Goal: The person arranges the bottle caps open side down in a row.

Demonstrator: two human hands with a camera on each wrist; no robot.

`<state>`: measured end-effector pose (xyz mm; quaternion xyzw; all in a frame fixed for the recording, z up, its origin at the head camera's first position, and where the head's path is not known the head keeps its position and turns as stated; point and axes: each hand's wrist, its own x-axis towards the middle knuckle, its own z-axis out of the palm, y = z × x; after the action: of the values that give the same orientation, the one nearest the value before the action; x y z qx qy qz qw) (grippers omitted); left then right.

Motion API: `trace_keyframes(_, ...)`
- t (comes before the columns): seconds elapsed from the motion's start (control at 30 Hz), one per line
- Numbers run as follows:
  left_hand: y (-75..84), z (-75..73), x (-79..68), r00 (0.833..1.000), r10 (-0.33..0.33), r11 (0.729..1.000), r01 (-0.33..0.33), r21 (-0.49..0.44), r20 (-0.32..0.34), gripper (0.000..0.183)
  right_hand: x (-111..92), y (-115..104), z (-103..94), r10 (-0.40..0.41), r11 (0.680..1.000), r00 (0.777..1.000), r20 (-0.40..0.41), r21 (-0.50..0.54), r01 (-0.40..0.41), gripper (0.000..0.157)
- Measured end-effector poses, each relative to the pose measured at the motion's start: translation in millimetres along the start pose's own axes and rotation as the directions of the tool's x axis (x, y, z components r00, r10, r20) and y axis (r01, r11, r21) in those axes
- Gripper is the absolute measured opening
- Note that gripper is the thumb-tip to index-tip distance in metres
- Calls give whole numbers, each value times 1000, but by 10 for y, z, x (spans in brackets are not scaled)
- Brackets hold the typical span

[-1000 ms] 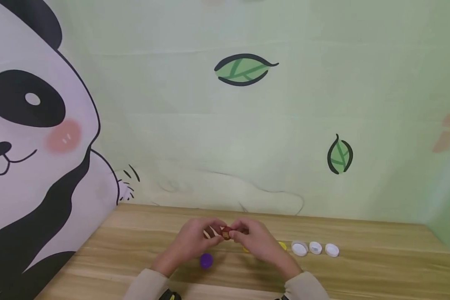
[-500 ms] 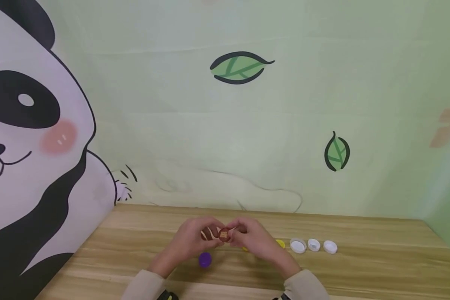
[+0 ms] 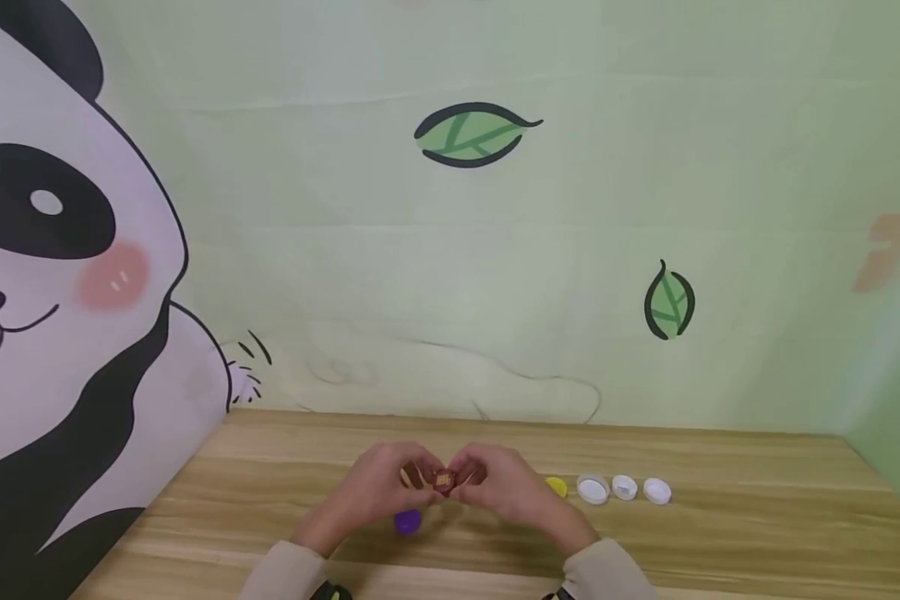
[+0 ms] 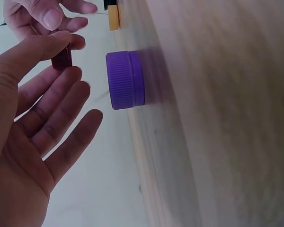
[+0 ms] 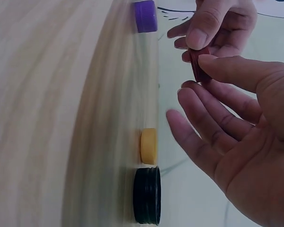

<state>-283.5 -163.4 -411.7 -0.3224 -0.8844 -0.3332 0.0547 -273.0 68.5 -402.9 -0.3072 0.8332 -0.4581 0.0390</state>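
Note:
In the head view, a small dark red bottle cap [image 3: 444, 481] with pale print on its top is held up between both hands, above the table. My left hand [image 3: 386, 479] pinches it from the left with thumb and fingertips. From the other side, my right hand [image 3: 495, 483] pinches it too. The left wrist view shows the cap's red edge [image 4: 62, 59] between the fingertips, the other fingers spread loosely. A purple ribbed cap [image 4: 125, 80] stands on the table below the left hand.
Right of the hands, a yellow cap [image 3: 557, 487] and several white caps [image 3: 592, 490] lie in a row on the wooden table [image 3: 750, 517]. A yellow-orange cap [image 5: 149, 145] and a black cap [image 5: 146, 195] appear in the right wrist view. A panda-printed backdrop stands behind.
Both hands have lowered slightly and drawn closer together around the red cap. Its printed top now faces the head camera more fully. The head view has shifted a little.

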Motion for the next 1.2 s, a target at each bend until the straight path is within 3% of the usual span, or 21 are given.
trace_keyframes(0.3,-19,3,-18,998,-13,999,15,-41,55,22,0,-3,57,2,1000,1000,6,-21,-1,19)
trace_keyframes(0.8,-17,-17,-37,985,-43,999,47,-18,165,24,1,88,136,42,997,995,93,-61,-36,17)
trace_keyframes(1.2,-16,-5,-53,977,-66,998,69,-10,202,23,-14,86,185,39,996,993,109,-82,-30,18)
